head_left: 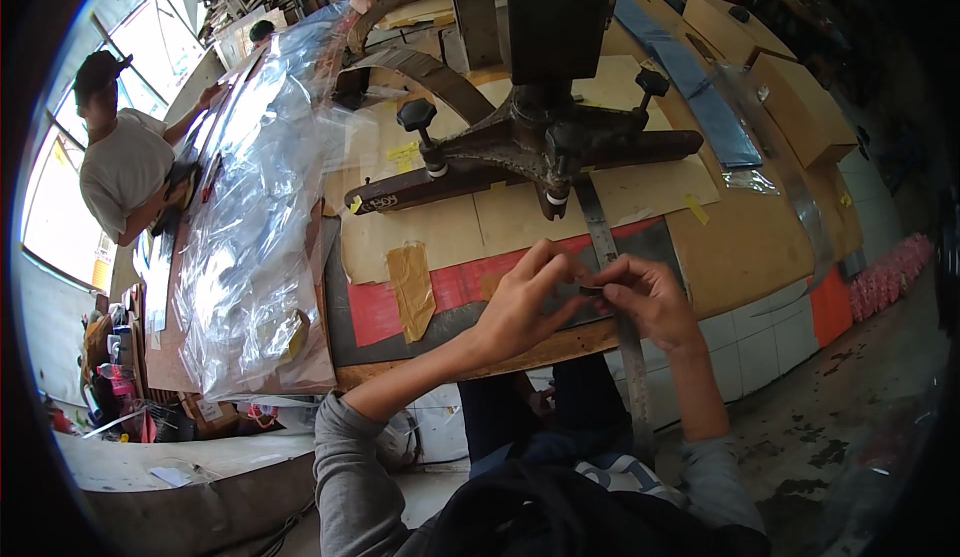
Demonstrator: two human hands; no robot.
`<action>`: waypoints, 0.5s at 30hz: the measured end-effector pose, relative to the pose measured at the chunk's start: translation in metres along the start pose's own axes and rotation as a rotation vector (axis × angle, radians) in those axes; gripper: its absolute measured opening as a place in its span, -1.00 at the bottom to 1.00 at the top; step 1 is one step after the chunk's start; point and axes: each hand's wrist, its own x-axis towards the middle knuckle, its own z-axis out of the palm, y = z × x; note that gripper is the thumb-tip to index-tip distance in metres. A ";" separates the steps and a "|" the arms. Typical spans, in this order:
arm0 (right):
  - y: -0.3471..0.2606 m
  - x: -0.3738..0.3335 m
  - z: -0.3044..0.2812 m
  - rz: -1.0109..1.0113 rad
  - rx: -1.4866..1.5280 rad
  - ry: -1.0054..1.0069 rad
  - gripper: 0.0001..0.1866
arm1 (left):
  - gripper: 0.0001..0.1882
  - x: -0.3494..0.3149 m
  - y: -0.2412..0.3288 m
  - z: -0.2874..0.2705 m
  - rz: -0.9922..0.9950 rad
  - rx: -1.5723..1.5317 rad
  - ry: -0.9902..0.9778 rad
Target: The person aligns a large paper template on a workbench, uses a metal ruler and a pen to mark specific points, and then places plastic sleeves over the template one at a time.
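Observation:
My left hand and my right hand meet over the table's near edge. Their fingers are closed around a small dark piece, too small to name and partly covered by the fingertips. The right thumb and index finger pinch it, and the left fingertips touch its other side. Beneath the hands runs a long narrow metal strip, like a steel ruler. Its far end lies under the dark metal press head, and its near end overhangs the edge toward my lap.
Yellowish board, a red sheet and brown tape lie beneath the press. Clear plastic film covers the left side. Cardboard boxes and a blue strip are at the right. A person stands at far left.

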 end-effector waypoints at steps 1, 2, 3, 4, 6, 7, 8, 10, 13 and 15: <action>-0.003 0.004 -0.009 0.003 0.004 -0.004 -0.77 | -0.65 0.002 -0.007 0.001 -0.013 -0.004 -0.074; -0.013 0.007 -0.016 -0.055 -0.038 0.063 -0.77 | -0.66 0.004 -0.011 0.000 -0.021 -0.005 -0.143; -0.023 0.013 -0.027 -0.114 -0.079 0.129 -0.77 | -0.66 0.004 -0.017 0.000 -0.023 0.004 -0.136; -0.038 0.015 -0.048 -0.209 -0.010 0.240 -0.75 | -0.66 0.010 -0.024 0.006 0.096 0.161 -0.170; -0.064 0.041 -0.084 -0.379 0.041 0.398 -0.71 | -0.63 0.011 -0.030 0.010 0.136 0.418 -0.284; -0.081 0.059 -0.099 -0.461 0.003 0.476 -0.70 | -0.63 0.013 -0.033 0.015 0.133 0.429 -0.276; -0.094 0.073 -0.127 -0.457 -0.077 0.458 -0.70 | -0.63 0.022 -0.038 0.026 0.216 0.486 -0.240; -0.092 0.118 -0.169 -0.455 -0.157 0.438 -0.70 | -0.64 0.035 -0.052 0.047 0.295 0.571 -0.194; -0.077 0.180 -0.182 -0.091 -0.419 0.139 -0.69 | -0.64 0.039 -0.061 0.057 0.245 0.567 -0.071; -0.070 0.204 -0.175 -0.007 -0.479 -0.041 -0.69 | -0.64 0.039 -0.061 0.060 0.210 0.542 -0.076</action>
